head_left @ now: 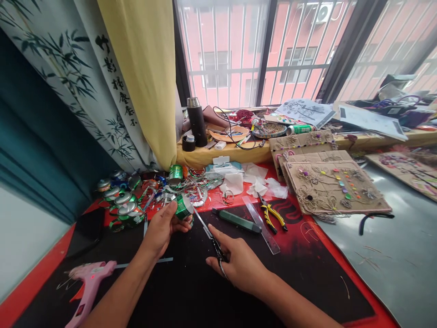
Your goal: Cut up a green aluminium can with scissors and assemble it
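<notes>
My left hand (163, 228) grips a cut green piece of drink can (183, 207), its fingers wrapped round the lower side. In my right hand (235, 259) is a pair of scissors (209, 231), the fingers closed about the handles. The blades point up and left, with their tips close to the can piece's edge; whether they touch it I cannot tell. Both hands are above the black mat (191, 291). Just behind the can piece lies a heap of metal scraps (201, 182), with another green can piece (175, 174) standing among them.
Small can-made teapots (127, 207) stand at the left beside a dark phone (85, 231). A pink glue gun (92, 282) lies front left. Right of the scissors are a green utility knife (239, 221), a clear ruler (262, 228) and yellow pliers (273, 216). Decorated cardboard (336, 182) sits farther right.
</notes>
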{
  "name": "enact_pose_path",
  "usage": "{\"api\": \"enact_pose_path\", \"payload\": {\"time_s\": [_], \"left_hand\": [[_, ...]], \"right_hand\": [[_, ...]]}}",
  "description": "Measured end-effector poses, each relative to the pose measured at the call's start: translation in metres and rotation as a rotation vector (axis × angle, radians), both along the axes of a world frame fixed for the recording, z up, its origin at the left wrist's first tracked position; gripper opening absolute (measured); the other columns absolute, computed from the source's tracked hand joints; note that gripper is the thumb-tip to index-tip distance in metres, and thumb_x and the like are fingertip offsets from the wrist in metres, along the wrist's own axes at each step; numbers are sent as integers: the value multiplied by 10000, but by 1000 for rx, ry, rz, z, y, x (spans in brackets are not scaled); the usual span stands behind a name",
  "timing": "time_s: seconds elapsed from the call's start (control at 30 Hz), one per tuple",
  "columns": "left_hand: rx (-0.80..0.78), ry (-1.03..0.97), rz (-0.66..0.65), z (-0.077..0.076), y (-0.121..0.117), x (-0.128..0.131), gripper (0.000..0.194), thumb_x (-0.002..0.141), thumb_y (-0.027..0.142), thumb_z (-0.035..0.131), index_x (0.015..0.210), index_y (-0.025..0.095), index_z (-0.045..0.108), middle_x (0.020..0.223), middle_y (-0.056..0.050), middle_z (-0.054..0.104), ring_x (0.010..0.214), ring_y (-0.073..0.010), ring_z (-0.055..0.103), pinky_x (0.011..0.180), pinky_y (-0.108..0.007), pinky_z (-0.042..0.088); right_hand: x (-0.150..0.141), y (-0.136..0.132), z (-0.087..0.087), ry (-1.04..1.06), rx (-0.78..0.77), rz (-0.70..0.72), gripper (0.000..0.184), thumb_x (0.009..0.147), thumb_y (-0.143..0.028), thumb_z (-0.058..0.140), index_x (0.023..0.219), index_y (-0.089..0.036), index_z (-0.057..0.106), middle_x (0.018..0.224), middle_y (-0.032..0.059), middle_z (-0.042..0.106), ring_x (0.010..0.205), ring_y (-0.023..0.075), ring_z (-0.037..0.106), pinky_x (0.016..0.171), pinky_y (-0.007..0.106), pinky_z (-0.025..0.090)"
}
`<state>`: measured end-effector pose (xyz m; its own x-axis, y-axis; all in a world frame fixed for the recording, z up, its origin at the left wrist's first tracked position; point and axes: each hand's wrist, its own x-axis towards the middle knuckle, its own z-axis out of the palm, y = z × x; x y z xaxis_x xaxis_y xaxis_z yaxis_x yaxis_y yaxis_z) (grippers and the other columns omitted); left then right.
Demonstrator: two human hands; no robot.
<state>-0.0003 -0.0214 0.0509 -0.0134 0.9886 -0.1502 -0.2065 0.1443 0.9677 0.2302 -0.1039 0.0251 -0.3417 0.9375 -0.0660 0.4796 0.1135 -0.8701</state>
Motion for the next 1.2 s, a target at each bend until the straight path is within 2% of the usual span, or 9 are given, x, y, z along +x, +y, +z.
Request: {"api": "enact_pose_path", "payload": {"time_s": [0.23,0.47,0.6,0.7,0.77,0.87,0.97,1.07,1.2], "left_hand": [[-6,2,-7,0,1,-2,669,670,781,870,809,147,710,700,-99,773,605,-240,766,433,-250,555],[-5,11,-17,-3,2,-4,676,766,808,775,897,146,734,717,-105,769,719,-282,805,439,-259,573],[23,41,13,-3,1,-3,750,739,790,817,1082,126,753,799,-108,790,760,-295,806,501,-308,625],[88,14,64,0,0,-2,818,751,741,847,1321,170,712,971,-104,812,834,-286,805,566,-316,651],[113,-4,59,3,-1,-2,835,772,731,840,1399,200,687,1081,-114,807,907,-296,799,629,-336,670],[143,31,20,3,-1,-3,810,758,688,875,1397,220,702,1254,-132,772,1052,-320,772,746,-363,682],[209,102,33,0,1,-5,779,702,547,965,1387,284,704,1401,-94,717,1144,-292,746,874,-345,658],[254,138,45,-3,4,-6,700,707,510,967,1322,280,726,1289,-75,761,1102,-257,755,934,-332,625],[276,196,62,-6,6,-7,657,712,546,951,1260,253,738,1215,-81,779,1054,-271,763,907,-352,623]], "right_hand": [[1,1,0,21,5,-1,803,905,-273,730,1666,-233,480,688,-82,463,607,118,326,585,233,293],[-1,-1,2,22,17,-6,787,896,-251,708,1655,-224,499,687,-76,486,593,113,311,578,233,291],[-2,-1,3,7,7,-21,795,891,-250,724,1653,-226,502,669,-77,473,578,114,337,558,232,281],[-2,-1,2,26,-5,-21,799,892,-246,731,1656,-242,497,674,-80,471,576,111,332,556,228,281],[-2,-1,1,38,-8,-21,804,893,-244,734,1660,-249,491,679,-83,466,577,108,324,561,227,284],[-2,-1,-2,33,-1,-35,802,892,-247,743,1656,-250,498,680,-84,458,581,109,332,559,227,279],[-2,0,-3,38,0,-43,806,890,-235,742,1657,-256,496,672,-87,453,578,109,334,551,228,269],[-2,0,-1,44,-9,-44,817,887,-232,748,1661,-257,488,669,-91,444,573,107,324,548,229,263],[-2,-1,1,38,-21,-37,824,887,-257,762,1663,-243,485,658,-92,421,577,112,343,541,230,253]]}}
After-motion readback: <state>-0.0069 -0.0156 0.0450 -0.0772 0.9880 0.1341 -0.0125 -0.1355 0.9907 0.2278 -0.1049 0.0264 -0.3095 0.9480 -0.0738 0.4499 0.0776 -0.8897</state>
